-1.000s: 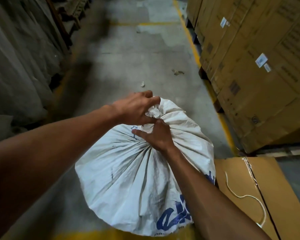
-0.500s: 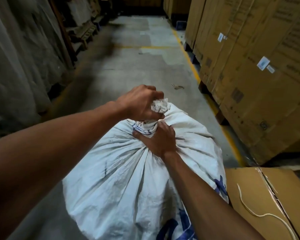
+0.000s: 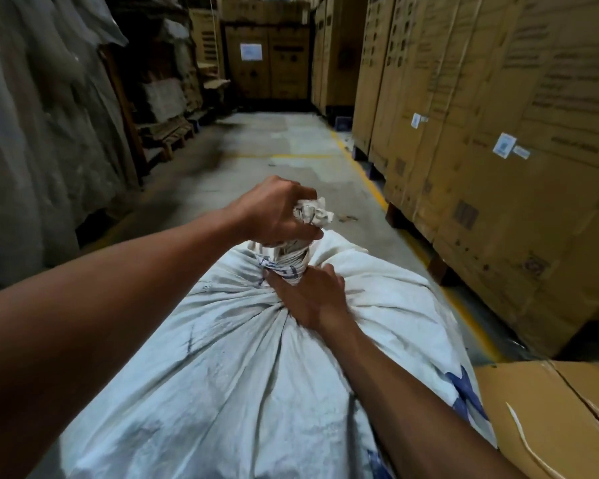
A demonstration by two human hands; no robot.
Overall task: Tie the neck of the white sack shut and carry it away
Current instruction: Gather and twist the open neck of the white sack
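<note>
Warehouse aisle: concrete floor (image 3: 284, 150) marked with yellow lines, tall cardboard cartons (image 3: 498, 140) stacked along the right, draped grey sheeting (image 3: 32, 115) along the left, and a flat carton (image 3: 547, 409) with a loose white cord (image 3: 529, 440) at lower right. White sack (image 3: 242, 385), full and creased, with blue printing, is located in the centre foreground, its neck (image 3: 293, 259) gathered and twisted into a short rope. The left hand (image 3: 277, 210) is closed in a fist around the crumpled top of the neck, and the right hand (image 3: 312, 295) is clamped around its base, pressed against the sack's body.
</note>
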